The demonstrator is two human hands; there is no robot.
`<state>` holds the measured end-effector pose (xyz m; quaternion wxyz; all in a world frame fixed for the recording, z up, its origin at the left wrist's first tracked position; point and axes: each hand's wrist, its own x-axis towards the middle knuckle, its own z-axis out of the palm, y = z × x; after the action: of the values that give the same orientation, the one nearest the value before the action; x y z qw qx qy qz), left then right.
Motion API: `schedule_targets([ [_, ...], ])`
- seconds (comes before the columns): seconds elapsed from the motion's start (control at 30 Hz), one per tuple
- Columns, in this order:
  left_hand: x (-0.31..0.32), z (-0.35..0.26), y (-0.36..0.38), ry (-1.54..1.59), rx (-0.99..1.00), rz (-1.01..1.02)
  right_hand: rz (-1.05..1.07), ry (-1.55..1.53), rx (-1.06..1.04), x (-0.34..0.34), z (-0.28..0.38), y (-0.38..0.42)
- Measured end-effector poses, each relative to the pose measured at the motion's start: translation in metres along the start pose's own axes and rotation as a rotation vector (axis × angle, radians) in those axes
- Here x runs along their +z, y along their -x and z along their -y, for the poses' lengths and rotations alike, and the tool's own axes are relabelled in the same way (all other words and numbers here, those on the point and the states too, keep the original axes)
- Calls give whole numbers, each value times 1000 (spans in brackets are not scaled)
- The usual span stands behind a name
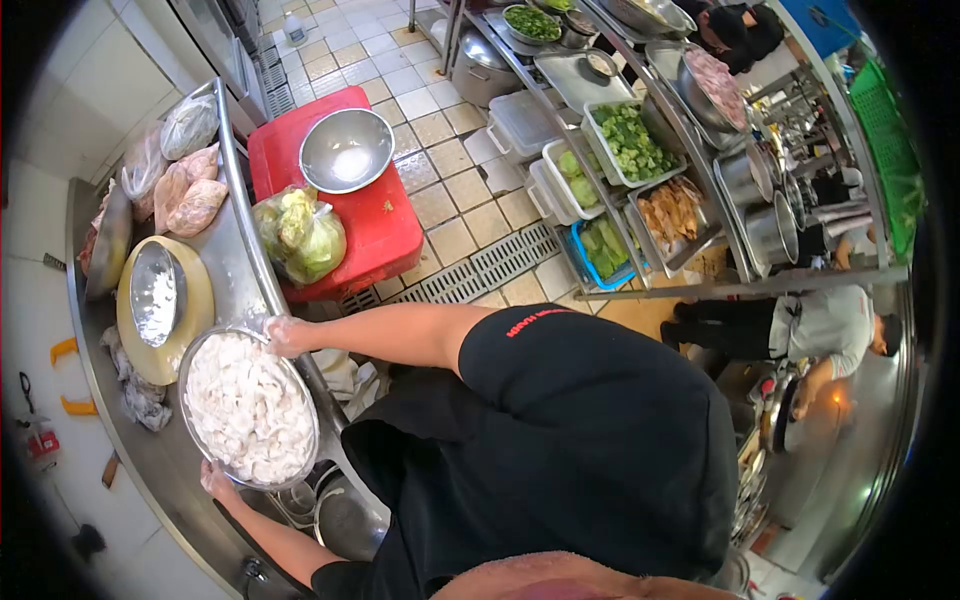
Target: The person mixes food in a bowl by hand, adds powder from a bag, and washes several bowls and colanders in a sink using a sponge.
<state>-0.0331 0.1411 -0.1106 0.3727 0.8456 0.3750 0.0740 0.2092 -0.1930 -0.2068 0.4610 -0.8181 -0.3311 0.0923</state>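
A large metal bowl (312,425) heaped with white-coated pieces (250,410) sits at the counter's front edge between my hands. My right hand (289,336), dusted with white, grips the upper rim with its fingers over the edge. On the opposite side of the rim, my left hand (214,479) is closed round the edge. Just beyond the bowl lies a thick round yellowish chopping block (200,290). A smaller metal bowl (170,262) with white powder inside rests tilted on that block.
Bagged raw meat (190,190) lies on the steel counter (235,215). A red bin (380,235) beside it carries an empty-looking metal bowl (347,150) and bagged lettuce (305,235). Shelving behind holds trays of broccoli (632,142). A person (815,325) stands at the stove.
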Motion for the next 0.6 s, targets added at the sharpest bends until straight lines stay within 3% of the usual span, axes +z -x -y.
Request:
schedule_targets([
  [0.13,0,-25,10,-126,-132,12,382,-172,44,-16,4,-5],
  [0.2,2,-48,17,-88,-239,34,426,-244,77,-19,5,-8],
  [0.27,-1,-38,8,24,-272,29,383,-449,328,-58,35,-5],
  [0.3,2,-29,11,88,-303,24,374,-379,230,-53,23,-8],
  [0.33,10,-66,35,153,-352,-69,369,-315,133,-41,8,-11],
  [0.4,10,-47,55,-40,-171,-128,362,-286,117,-19,-12,-6],
  [0.5,-4,-19,78,-178,-17,-205,303,-389,332,0,-16,-15],
  [0.57,-4,-8,80,-205,40,-247,394,193,-204,38,-41,-37],
  [0.6,4,-17,87,-70,-64,-282,267,28,-125,41,-45,-29],
])
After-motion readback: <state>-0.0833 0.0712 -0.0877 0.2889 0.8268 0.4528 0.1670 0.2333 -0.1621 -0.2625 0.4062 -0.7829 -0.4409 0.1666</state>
